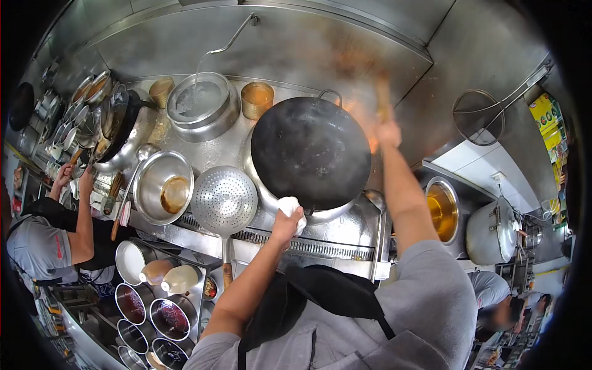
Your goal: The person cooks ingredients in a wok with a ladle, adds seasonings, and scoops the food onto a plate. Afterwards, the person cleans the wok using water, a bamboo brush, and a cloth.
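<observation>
Tilting the black wok [310, 151] on its burner, the left hand [287, 223] is clenching a white cloth [290, 205] at the wok's near rim while the right hand [387, 131], blurred beyond the wok's right rim, is grasping a wooden handle [383, 98], so steadying that rim firmly seems wise.

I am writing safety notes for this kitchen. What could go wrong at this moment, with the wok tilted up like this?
1. The left hand grips the tilted wok only through a white cloth; the cloth could slip and the hot wok drop.
2. The right hand, blurred and holding a wooden handle, is close to orange flame; a burn seems possible.
3. A co-worker stands close on the left.
</observation>
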The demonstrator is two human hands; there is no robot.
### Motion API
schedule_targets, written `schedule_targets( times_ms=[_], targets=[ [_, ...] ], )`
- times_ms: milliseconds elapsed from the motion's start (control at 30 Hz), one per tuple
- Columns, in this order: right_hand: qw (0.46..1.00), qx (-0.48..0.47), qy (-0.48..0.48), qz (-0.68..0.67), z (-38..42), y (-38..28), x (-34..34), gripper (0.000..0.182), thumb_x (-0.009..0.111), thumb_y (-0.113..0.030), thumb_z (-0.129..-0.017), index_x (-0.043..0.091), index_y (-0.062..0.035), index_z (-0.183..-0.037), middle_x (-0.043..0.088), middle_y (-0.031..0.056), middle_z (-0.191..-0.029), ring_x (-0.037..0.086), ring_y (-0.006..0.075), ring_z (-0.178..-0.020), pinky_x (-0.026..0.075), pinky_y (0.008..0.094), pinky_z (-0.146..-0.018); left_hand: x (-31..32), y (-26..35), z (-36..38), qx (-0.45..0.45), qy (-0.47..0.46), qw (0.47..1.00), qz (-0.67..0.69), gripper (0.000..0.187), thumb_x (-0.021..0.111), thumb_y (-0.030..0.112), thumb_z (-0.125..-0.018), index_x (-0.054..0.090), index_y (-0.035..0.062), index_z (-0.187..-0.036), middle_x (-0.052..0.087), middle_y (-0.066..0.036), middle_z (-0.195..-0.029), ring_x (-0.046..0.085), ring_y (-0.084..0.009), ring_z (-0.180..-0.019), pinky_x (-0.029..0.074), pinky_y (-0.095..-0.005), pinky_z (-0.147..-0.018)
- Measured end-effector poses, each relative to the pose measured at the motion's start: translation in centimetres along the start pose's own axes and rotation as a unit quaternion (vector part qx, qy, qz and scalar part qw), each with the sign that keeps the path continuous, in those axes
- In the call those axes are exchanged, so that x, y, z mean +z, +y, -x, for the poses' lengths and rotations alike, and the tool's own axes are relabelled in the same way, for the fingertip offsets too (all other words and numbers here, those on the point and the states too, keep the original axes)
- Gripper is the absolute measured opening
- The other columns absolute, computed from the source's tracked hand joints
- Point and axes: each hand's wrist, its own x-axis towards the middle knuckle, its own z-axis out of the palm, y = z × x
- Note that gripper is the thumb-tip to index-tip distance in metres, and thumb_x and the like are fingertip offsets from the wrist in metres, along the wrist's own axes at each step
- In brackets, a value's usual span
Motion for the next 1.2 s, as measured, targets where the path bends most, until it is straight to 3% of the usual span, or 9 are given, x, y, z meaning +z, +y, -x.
schedule_targets(
  times_ms=[67,100,200,367,433,600,833,1000,1200],
  targets=[
    [0.979,-0.17,0.114,0.014,3.9,0.7,8.5,0.057,0.039,-0.057,-0.096,0.054,-0.0174,-0.135,0.068,0.0199,-0.112,0.065,0.0393,-0.105,0.053,0.049,-0.086,-0.1,0.8,0.6,0.004,-0.012,1.0,-0.025,0.011,0.058,0.018,-0.099,0.051,0.0134,-0.093,0.052,0.001,-0.071,0.043,-0.0088,-0.048,0.032,-0.0283,-0.039],
    [0.974,-0.055,-0.209,0.065,6.1,-0.2,11.1,0.054,0.043,-0.054,-0.096,0.055,-0.0175,-0.133,0.068,0.0206,-0.112,0.066,0.0399,-0.101,0.053,0.05,-0.086,0.0,1.3,0.8,0.012,-0.026,0.998,-0.051,0.011,0.059,0.019,-0.099,0.051,0.0136,-0.093,0.051,0.001,-0.071,0.043,-0.0087,-0.048,0.032,-0.0283,-0.039],
    [0.916,-0.148,-0.358,-0.107,18.8,-3.6,12.6,0.058,0.052,-0.044,-0.096,0.041,-0.0197,-0.147,0.069,0.0194,-0.104,0.068,0.0301,-0.067,0.055,0.04,-0.05,-0.4,-1.0,-0.6,0.095,0.016,0.993,-0.065,0.012,0.059,0.021,-0.099,0.052,0.0133,-0.093,0.051,0.001,-0.07,0.044,-0.0086,-0.048,0.033,-0.0282,-0.04],
    [0.797,-0.112,-0.59,0.059,15.9,-0.9,-1.3,0.055,0.059,-0.046,-0.094,0.047,-0.0302,-0.145,0.068,0.0057,-0.112,0.062,0.0164,-0.095,0.052,0.0346,-0.083,-1.3,-2.2,-1.1,0.032,-0.017,0.999,-0.032,0.009,0.058,0.019,-0.099,0.053,0.0114,-0.097,0.053,0.001,-0.071,0.048,-0.0093,-0.053,0.036,-0.0274,-0.043],
    [0.856,-0.285,-0.4,0.164,6.1,7.0,0.9,0.053,0.059,-0.055,-0.089,0.058,-0.028,-0.134,0.068,0.0069,-0.122,0.065,0.0248,-0.111,0.05,0.0387,-0.093,-0.8,-2.1,-1.0,0.051,0.018,0.998,-0.025,0.008,0.056,0.017,-0.1,0.052,0.0114,-0.096,0.053,0.001,-0.071,0.047,-0.0094,-0.051,0.035,-0.0274,-0.041],
    [0.997,-0.015,-0.02,0.071,-0.5,1.9,-2.4,0.058,0.049,-0.056,-0.094,0.045,-0.0247,-0.143,0.068,0.0185,-0.115,0.064,0.038,-0.11,0.051,0.0483,-0.093,-0.3,-0.3,-0.2,0.0,0.009,1.0,-0.013,0.014,0.052,0.016,-0.102,0.05,0.012,-0.088,0.049,0.001,-0.064,0.043,-0.0089,-0.046,0.031,-0.0272,-0.039],
    [0.968,-0.108,-0.215,-0.075,15.3,-5.2,18.3,0.053,0.047,-0.047,-0.097,0.041,-0.0298,-0.147,0.068,0.0196,-0.113,0.066,0.037,-0.104,0.051,0.0494,-0.09,-1.4,0.0,-0.1,0.011,-0.049,0.998,-0.032,0.012,0.051,0.019,-0.102,0.049,0.0121,-0.092,0.048,0.002,-0.066,0.041,-0.0089,-0.048,0.031,-0.0265,-0.04],
    [0.819,-0.178,-0.542,-0.07,19.3,-2.5,7.1,0.057,0.054,-0.046,-0.096,0.042,-0.0262,-0.148,0.067,0.0156,-0.119,0.067,0.0276,-0.102,0.05,0.0415,-0.095,-5.5,-0.5,0.3,0.004,-0.039,0.996,-0.081,0.035,0.059,0.03,-0.099,0.052,0.0063,-0.124,0.061,-0.001,-0.095,0.057,-0.0106,-0.082,0.05,-0.0288,-0.071],
    [0.963,-0.076,-0.114,0.232,0.2,6.5,-3.7,0.063,0.051,-0.057,-0.093,0.047,-0.0172,-0.141,0.068,0.0177,-0.117,0.066,0.0345,-0.108,0.052,0.0461,-0.091,-14.6,-0.7,5.0,0.093,-0.011,0.969,-0.23,0.059,0.072,0.017,-0.08,0.045,0.0001,-0.129,0.059,-0.017,-0.113,0.058,-0.0286,-0.106,0.047,-0.0404,-0.094]
  ],
)
